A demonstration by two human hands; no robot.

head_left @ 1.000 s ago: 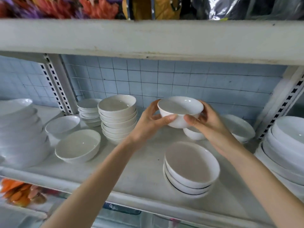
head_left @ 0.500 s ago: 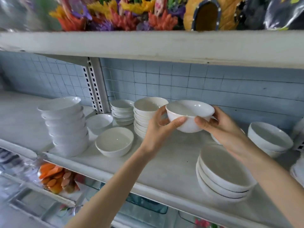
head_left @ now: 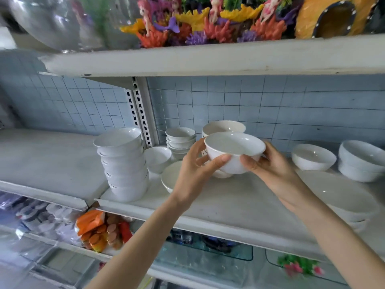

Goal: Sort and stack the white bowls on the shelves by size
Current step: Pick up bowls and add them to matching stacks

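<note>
Up high, both hands (head_left: 192, 174) (head_left: 273, 174) grip one bowl (head_left: 235, 151); bare shelf (head_left: 229, 197) below.

The bowl (head_left: 235, 151) at the middle looks like glazed ceramic, smooth and glossy, with small bright spots on its rim. The stack of bowls (head_left: 123, 163) at 9 o'clock has the same shiny white glaze. The shelf (head_left: 239, 197) under them is matt white, with a dull and scuffed surface. The wall tiles (head_left: 281, 105) at 12 o'clock look smooth, with thin dark joints.
</note>
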